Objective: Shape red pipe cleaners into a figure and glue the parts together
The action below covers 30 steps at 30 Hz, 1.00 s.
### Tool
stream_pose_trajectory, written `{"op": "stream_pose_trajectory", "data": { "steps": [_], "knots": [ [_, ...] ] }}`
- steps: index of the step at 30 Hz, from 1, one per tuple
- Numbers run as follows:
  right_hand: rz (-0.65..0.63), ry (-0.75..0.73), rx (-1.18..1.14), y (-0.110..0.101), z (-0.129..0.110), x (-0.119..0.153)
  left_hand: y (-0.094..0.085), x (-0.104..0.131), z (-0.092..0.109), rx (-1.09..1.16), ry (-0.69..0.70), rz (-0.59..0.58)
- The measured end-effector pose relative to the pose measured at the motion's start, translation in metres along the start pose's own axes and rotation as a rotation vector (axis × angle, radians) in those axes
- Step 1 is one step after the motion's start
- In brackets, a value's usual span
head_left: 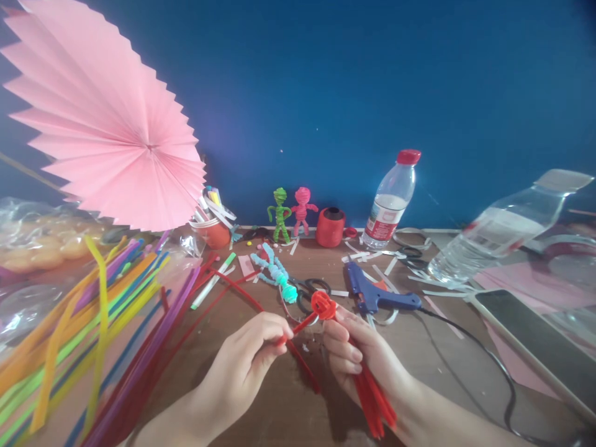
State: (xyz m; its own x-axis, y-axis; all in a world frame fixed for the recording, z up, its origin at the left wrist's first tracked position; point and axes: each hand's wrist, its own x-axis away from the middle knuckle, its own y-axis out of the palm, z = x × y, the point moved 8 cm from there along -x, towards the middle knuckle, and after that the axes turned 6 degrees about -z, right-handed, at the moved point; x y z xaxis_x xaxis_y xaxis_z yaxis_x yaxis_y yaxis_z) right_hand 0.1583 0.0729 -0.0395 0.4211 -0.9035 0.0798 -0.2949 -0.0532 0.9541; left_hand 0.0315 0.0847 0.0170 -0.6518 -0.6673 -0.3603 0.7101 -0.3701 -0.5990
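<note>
My right hand (356,347) is closed around a bundle of red pipe cleaners (372,397), whose loose ends hang below the fist. Above its fingers sits a wound red ball (323,305) at the bundle's top. A single red strand (305,324) runs from that ball to my left hand (254,357), which pinches it between thumb and fingers. Just beyond the hands lies a turquoise pipe-cleaner figure (278,274), beside dark-handled scissors (313,292). Farther back, a green figure (280,214) and a pink figure (302,210) stand upright at the wall.
Many coloured pipe cleaners (102,323) spread across the left. On the right are a blue glue gun (377,295) with its cord, a phone (535,341) and two water bottles (388,205). A red cup of pens (212,233) stands beneath a pink paper fan (116,124).
</note>
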Motion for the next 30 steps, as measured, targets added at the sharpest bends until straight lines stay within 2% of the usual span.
{"op": "stream_pose_trajectory", "data": {
  "steps": [13, 17, 22, 30],
  "knots": [
    [0.058, -0.065, -0.008, -0.003, -0.006, 0.001, 0.002, 0.0, 0.0, -0.007, -0.002, -0.025],
    [0.112, -0.12, 0.217, -0.008, -0.009, 0.0, 0.004, -0.002, 0.007, -0.013, 0.044, -0.05],
    [0.174, -0.116, 0.491, -0.015, -0.006, 0.0, 0.006, -0.005, 0.018, -0.023, 0.136, -0.068],
    [0.314, -0.095, 0.875, -0.014, -0.002, 0.006, 0.009, -0.005, 0.025, 0.001, 0.16, -0.106]
  ]
}}
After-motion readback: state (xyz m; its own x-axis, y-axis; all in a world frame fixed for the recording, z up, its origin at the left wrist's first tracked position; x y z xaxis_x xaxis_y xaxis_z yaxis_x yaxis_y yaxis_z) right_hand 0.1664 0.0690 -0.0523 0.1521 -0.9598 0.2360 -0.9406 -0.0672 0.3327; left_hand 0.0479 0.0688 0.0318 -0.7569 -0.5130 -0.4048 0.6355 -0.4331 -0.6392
